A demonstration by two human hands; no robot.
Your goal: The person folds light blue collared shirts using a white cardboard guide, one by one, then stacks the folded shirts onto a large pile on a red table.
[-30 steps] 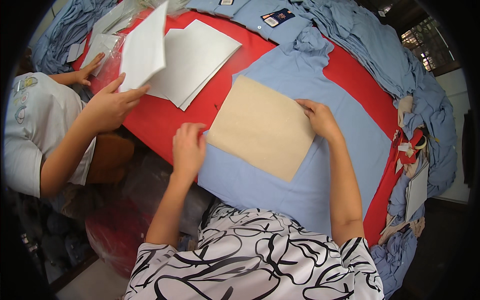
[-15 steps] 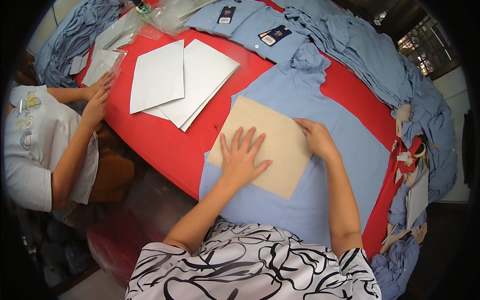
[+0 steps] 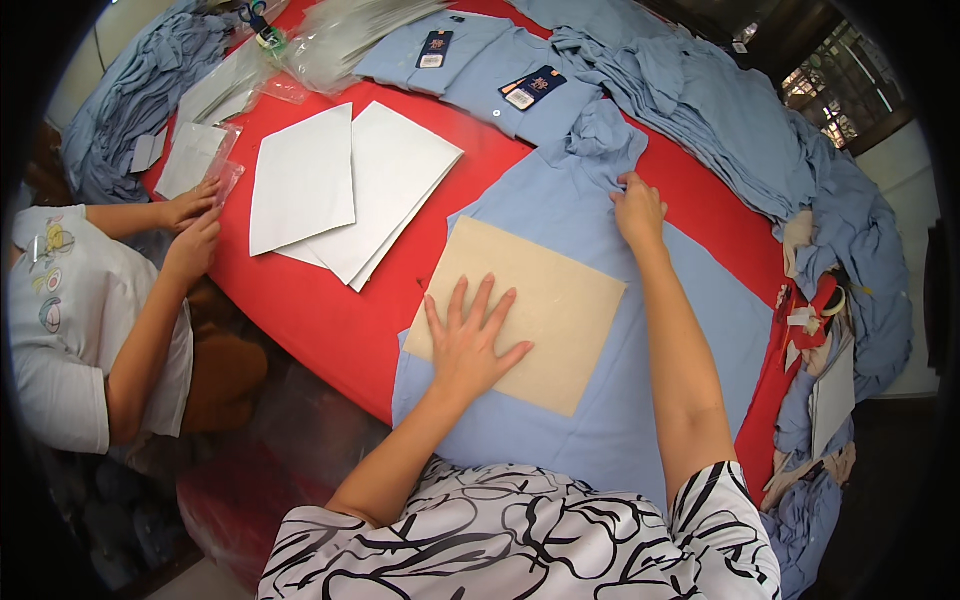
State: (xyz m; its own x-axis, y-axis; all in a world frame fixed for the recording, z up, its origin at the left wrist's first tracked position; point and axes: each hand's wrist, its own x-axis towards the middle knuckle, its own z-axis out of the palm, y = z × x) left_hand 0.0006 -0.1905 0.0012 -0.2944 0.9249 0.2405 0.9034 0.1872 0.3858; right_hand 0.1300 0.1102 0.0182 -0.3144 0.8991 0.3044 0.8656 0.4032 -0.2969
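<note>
A light blue shirt (image 3: 560,200) lies spread flat on the red table (image 3: 330,320). On its middle rests a tan cardboard sheet (image 3: 560,290). My left hand (image 3: 470,335) presses flat on the cardboard with the fingers spread. My right hand (image 3: 637,208) reaches past the cardboard's far edge and pinches the bunched fabric near the shirt's collar (image 3: 605,140).
A stack of white card sheets (image 3: 350,190) lies to the left. A seated person at the left edge has both hands (image 3: 195,225) on clear plastic bags (image 3: 195,150). Folded blue shirts (image 3: 480,60) with tags lie beyond; a heap of blue shirts (image 3: 740,130) fills the right.
My right hand has moved from the cardboard's right edge up to the collar fabric. My left hand has slid a little nearer on the cardboard. The other person's hands lowered onto the bags.
</note>
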